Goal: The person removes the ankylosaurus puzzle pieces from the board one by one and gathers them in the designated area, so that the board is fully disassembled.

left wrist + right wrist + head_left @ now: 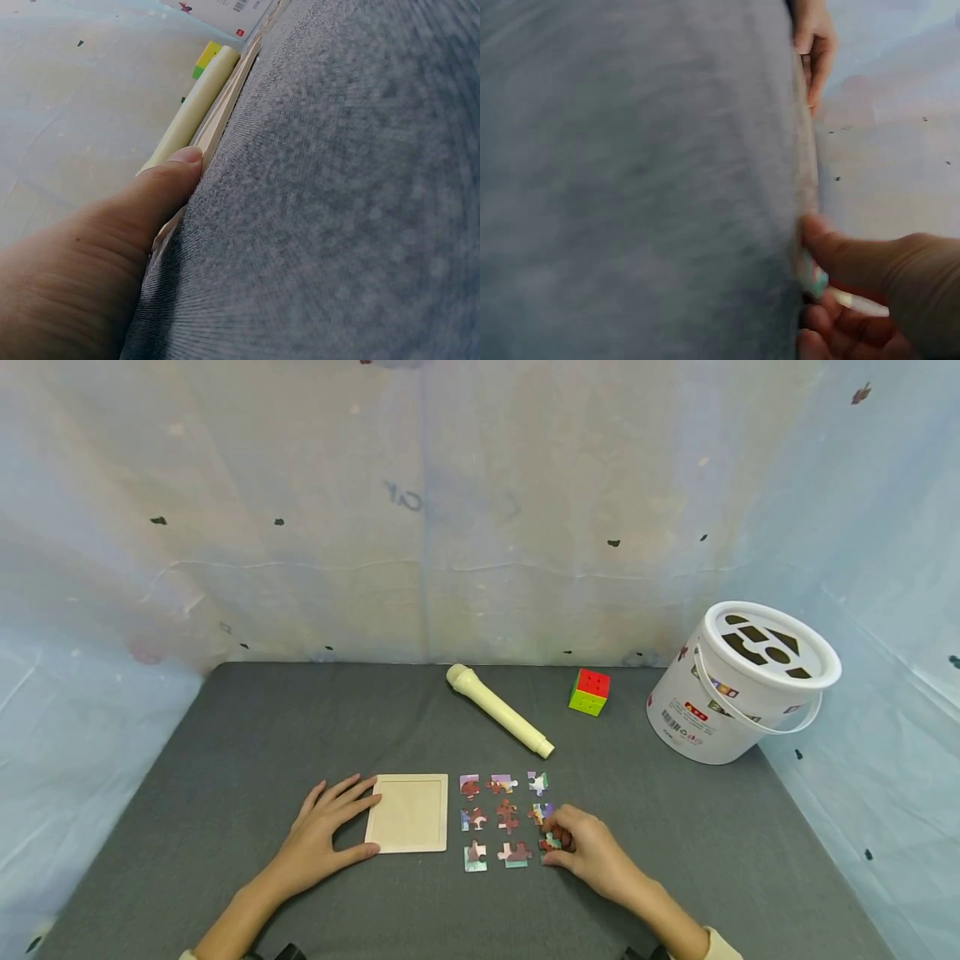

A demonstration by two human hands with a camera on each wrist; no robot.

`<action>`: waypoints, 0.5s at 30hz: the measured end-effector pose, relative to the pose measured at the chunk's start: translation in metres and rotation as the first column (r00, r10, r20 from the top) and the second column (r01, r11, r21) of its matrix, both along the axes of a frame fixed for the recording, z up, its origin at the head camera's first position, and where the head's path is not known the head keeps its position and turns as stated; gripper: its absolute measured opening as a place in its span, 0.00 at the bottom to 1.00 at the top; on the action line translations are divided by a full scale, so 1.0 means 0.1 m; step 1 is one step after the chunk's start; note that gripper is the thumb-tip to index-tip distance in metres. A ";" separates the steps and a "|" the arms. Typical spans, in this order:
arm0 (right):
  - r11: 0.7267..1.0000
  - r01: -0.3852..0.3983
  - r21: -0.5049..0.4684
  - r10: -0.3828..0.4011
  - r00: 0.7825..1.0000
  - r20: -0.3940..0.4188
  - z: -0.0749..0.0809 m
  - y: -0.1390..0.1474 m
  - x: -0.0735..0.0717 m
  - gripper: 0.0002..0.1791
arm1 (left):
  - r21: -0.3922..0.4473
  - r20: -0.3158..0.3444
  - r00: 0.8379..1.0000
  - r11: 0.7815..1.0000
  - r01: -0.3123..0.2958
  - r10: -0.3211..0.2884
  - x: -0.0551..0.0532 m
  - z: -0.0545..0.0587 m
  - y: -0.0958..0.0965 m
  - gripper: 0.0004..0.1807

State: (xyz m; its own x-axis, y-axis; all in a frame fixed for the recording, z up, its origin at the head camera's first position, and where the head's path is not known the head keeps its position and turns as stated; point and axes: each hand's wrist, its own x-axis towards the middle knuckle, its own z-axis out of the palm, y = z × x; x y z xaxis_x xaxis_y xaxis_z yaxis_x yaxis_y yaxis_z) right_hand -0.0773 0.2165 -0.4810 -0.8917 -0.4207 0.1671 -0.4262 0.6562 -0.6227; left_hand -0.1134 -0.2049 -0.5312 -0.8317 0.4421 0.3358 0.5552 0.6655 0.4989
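My left hand (324,837) lies spread at the left side of a square wooden puzzle tray (444,814). Its fingertips touch the upper left edge, and the thumb (169,184) presses at the lower left corner. Several jigsaw pieces with printed pictures, such as a brown middle one (507,816), lie in rows just right of the tray. At the lower right of these rows my right hand (588,852) pinches a brown and teal jigsaw piece (551,843) between thumb and curled fingers. That piece is partly hidden by the fingers in the right wrist view.
A pale yellow toy microphone (501,712) lies slanted behind the pieces. Beyond it to the right sits a red and green puzzle cube (589,692). A white bucket (693,714) with a shape-sorter lid stands at the back right of the grey table (315,727), near the plastic sheeting.
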 end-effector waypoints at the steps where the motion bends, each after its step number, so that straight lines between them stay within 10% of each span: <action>1: 1.000 -0.003 0.017 0.003 1.000 -0.017 -0.01 0.00 0.01 0.17 | 0.000 0.003 1.000 1.000 -0.001 0.001 0.00 0.00 0.00 0.40; 15: 0.997 0.013 0.080 -0.009 0.998 -0.056 -0.04 0.04 0.00 0.19 | 0.007 0.012 1.000 1.000 0.011 -0.011 -0.01 0.00 -0.01 0.40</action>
